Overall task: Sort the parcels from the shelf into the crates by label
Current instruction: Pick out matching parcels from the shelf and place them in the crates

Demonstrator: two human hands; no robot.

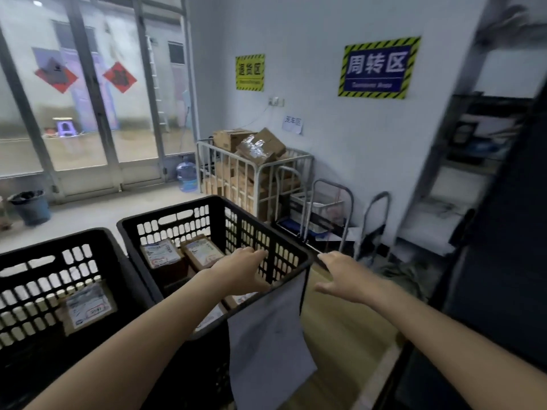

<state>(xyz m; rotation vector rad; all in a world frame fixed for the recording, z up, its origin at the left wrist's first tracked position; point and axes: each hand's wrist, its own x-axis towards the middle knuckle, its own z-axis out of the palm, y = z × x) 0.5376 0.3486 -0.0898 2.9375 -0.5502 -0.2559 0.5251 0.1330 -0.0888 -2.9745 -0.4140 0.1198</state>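
Observation:
Two black slotted crates stand below me. The right crate (177,216) holds several labelled brown parcels (202,251). The left crate (44,250) holds one labelled parcel (87,306). My left hand (242,269) hovers over the right crate's inside, fingers apart and empty. My right hand (344,278) is stretched out just past that crate's right corner, also empty with fingers spread. A blank grey sheet (266,329) hangs from the right crate's front rim. The dark shelf (485,161) stands at the right, blurred.
A white wire cage (257,173) full of cardboard boxes stands against the wall behind the crates. Two hand trolleys (331,208) lean beside it. A blue water jug (187,176) and a bin (31,207) sit near the glass doors.

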